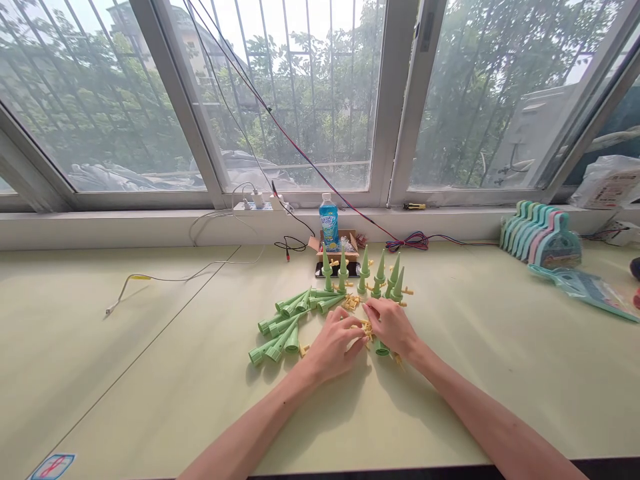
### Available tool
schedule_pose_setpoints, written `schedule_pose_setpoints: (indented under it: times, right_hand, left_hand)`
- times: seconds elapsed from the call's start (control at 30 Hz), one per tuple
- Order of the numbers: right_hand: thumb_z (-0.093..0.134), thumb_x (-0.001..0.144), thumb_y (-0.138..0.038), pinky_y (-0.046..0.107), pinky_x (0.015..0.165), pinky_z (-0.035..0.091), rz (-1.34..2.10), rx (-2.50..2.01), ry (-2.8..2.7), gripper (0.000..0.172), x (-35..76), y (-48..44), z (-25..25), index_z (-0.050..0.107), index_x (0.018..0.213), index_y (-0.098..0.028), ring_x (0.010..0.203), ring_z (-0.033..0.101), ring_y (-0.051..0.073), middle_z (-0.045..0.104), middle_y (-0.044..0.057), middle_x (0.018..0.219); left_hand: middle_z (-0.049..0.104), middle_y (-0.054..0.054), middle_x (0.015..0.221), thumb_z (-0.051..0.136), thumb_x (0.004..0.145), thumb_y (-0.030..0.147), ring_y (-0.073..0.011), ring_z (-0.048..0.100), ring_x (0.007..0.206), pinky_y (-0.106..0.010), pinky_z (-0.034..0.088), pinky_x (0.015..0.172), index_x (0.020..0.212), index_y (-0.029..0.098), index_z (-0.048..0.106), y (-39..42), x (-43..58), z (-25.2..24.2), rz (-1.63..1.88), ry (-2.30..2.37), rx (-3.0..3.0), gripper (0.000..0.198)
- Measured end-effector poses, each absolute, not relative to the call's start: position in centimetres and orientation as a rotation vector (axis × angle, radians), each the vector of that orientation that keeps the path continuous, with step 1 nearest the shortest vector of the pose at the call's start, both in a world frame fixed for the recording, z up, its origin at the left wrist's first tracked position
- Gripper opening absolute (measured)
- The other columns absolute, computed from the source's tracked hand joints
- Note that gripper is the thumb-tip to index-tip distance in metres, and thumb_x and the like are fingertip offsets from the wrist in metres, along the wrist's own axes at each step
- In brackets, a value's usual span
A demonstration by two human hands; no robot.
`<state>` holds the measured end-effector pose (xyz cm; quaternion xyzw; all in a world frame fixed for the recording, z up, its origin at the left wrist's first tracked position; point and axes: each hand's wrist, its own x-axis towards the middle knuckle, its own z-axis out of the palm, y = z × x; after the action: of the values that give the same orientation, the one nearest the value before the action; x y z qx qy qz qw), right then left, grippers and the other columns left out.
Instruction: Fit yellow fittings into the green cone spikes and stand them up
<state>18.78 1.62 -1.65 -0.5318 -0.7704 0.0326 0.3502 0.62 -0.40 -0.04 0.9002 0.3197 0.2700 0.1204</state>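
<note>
Beside pegs, the left hand curves, loosely parted; whether the right hand grips a cone, I can't tell.

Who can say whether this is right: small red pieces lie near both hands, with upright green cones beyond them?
The colour is wrong: the head view shows small yellow pieces near the left hand and right hand, with upright green cones beyond.

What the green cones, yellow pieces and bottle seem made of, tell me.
Green cones: probably plastic, satin, given even colour and hollow ends. Yellow pieces: likely plastic, evenly coloured; too small to tell finish. Bottle: apparently plastic, smooth, with translucent blue sides.
</note>
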Motion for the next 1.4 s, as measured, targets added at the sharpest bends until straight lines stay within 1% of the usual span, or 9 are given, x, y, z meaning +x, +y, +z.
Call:
schedule_pose_setpoints:
  times: [0.1,0.3,0.57,0.73,0.87,1.17,1.3,1.4]
  right_hand:
    - [0.041,0.097,-0.022,0.025,0.061,0.033,0.083,-1.37,-1.998,0.031,18.71,1.53,-1.57,0.048,0.068,-0.02,0.059,0.047,0.015,0.05,0.0,0.059]
    - [0.042,0.097,-0.021,0.024,0.061,0.033,0.091,-1.37,-2.0,0.031,18.57,1.39,-1.41,0.048,0.066,-0.02,0.06,0.047,0.015,0.051,0.0,0.059]
    - [0.043,0.096,-0.02,0.025,0.061,0.033,0.098,-1.359,-2.014,0.03,18.53,1.47,-1.47,0.047,0.066,-0.02,0.06,0.047,0.016,0.051,-0.001,0.059]
    - [0.044,0.096,-0.02,0.025,0.061,0.033,0.093,-1.358,-2.013,0.03,18.5,1.41,-1.46,0.048,0.065,-0.02,0.059,0.047,0.016,0.051,-0.001,0.059]
    - [0.044,0.095,-0.019,0.025,0.061,0.034,0.121,-1.345,-2.003,0.03,18.46,1.34,-1.34,0.05,0.066,-0.02,0.06,0.049,0.016,0.054,0.0,0.06]
    - [0.043,0.096,-0.02,0.026,0.063,0.038,0.167,-1.289,-1.954,0.026,18.47,1.45,-1.34,0.055,0.074,-0.019,0.066,0.053,0.017,0.059,0.002,0.069]
    - [0.042,0.098,-0.023,0.026,0.065,0.039,0.185,-1.255,-1.924,0.026,18.52,1.45,-1.34,0.058,0.079,-0.019,0.069,0.054,0.017,0.06,0.003,0.073]
    - [0.039,0.1,-0.024,0.026,0.065,0.04,0.216,-1.254,-1.916,0.029,18.51,1.39,-1.23,0.058,0.078,-0.019,0.069,0.054,0.016,0.06,0.003,0.073]
  left_hand:
    - [0.069,-0.002,0.093,0.048,0.095,0.021,-0.0215,0.044,0.09,-0.039,0.043,0.087,0.086,0.023,0.068,-0.54,0.58,0.19,0.726,0.939,2.654,0.023]
    - [0.065,-0.002,0.08,0.046,0.095,0.02,-0.0204,0.044,0.084,-0.038,0.042,0.087,0.08,0.02,0.06,-0.53,0.75,0.06,0.685,0.944,2.673,0.021]
    - [0.064,-0.003,0.08,0.044,0.096,0.021,-0.0212,0.045,0.085,-0.038,0.043,0.088,0.08,0.02,0.06,-0.57,0.89,0.18,0.664,0.96,2.672,0.023]
    - [0.067,-0.003,0.087,0.043,0.097,0.023,-0.021,0.046,0.088,-0.038,0.043,0.09,0.084,0.021,0.064,-0.51,0.81,-0.07,0.677,0.957,2.645,0.025]
    - [0.067,-0.002,0.091,0.042,0.097,0.022,-0.0209,0.047,0.09,-0.038,0.044,0.091,0.087,0.021,0.066,-0.4,0.82,-0.13,0.689,0.952,2.625,0.026]
    - [0.068,-0.003,0.101,0.042,0.098,0.022,-0.0217,0.049,0.092,-0.041,0.047,0.09,0.091,0.021,0.067,-0.31,0.73,-0.19,0.759,0.964,2.574,0.027]
    - [0.067,-0.005,0.106,0.043,0.098,0.024,-0.0219,0.05,0.095,-0.041,0.049,0.088,0.1,0.021,0.068,-0.04,0.64,-0.27,0.861,0.97,2.537,0.025]
    - [0.067,-0.006,0.11,0.047,0.097,0.024,-0.0222,0.051,0.1,-0.041,0.05,0.088,0.107,0.021,0.067,0.19,0.52,-0.22,0.965,0.987,2.493,0.023]
